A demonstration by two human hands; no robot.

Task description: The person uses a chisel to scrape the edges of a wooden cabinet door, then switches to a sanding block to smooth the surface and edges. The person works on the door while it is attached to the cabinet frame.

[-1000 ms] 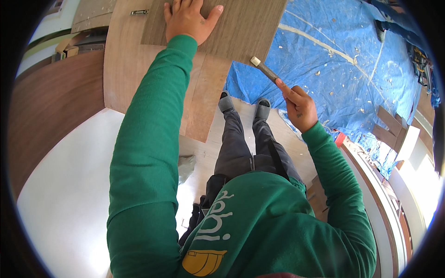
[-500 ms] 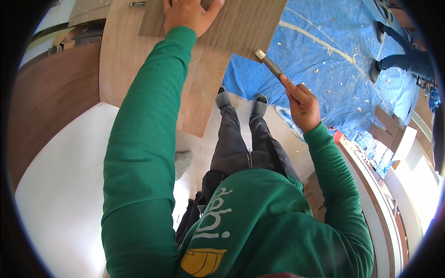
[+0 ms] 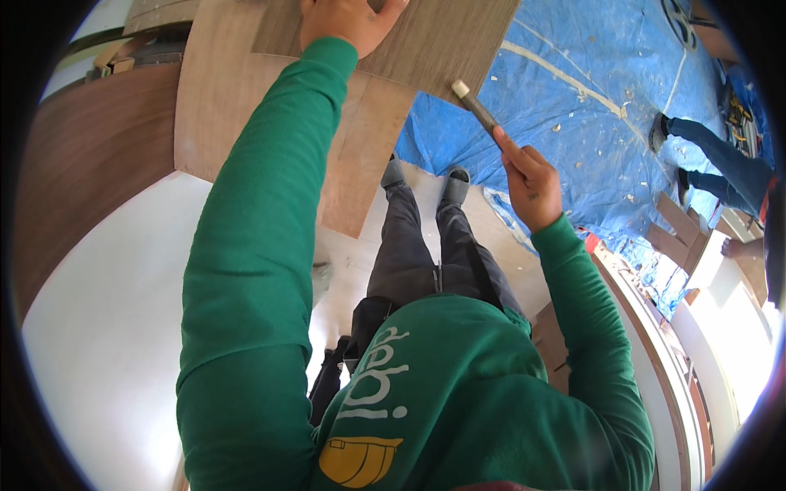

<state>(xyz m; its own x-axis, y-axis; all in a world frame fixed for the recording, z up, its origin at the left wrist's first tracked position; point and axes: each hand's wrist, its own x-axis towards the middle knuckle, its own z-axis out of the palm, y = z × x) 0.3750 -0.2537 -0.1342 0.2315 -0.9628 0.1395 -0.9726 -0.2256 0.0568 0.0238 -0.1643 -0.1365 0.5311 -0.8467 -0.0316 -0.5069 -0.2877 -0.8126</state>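
Observation:
A grey-brown wood-grain panel (image 3: 442, 49) lies across a lighter plywood sheet (image 3: 237, 106) at the top of the view. My left hand (image 3: 348, 24) rests on the panel with its thumb out to the side. The top edge of the picture cuts off its other fingertips. Out to the right, my right hand (image 3: 532, 184) is closed round a short brown stick with a pale tip (image 3: 479, 110), index finger stretched along it. The stick's pale end is at the panel's near right edge; whether it touches, I cannot tell.
A blue tarp (image 3: 589, 123) with scattered pale scraps covers the floor at right. Another person's legs (image 3: 712, 151) are at the far right, near wood offcuts (image 3: 679, 229). A curved-looking brown panel (image 3: 98, 180) and a white surface (image 3: 106, 327) stand at left.
My view has shifted slightly, and my left hand sits higher in it. The stick's tip stays by the panel's edge. The other person's legs have moved nearer along the right side.

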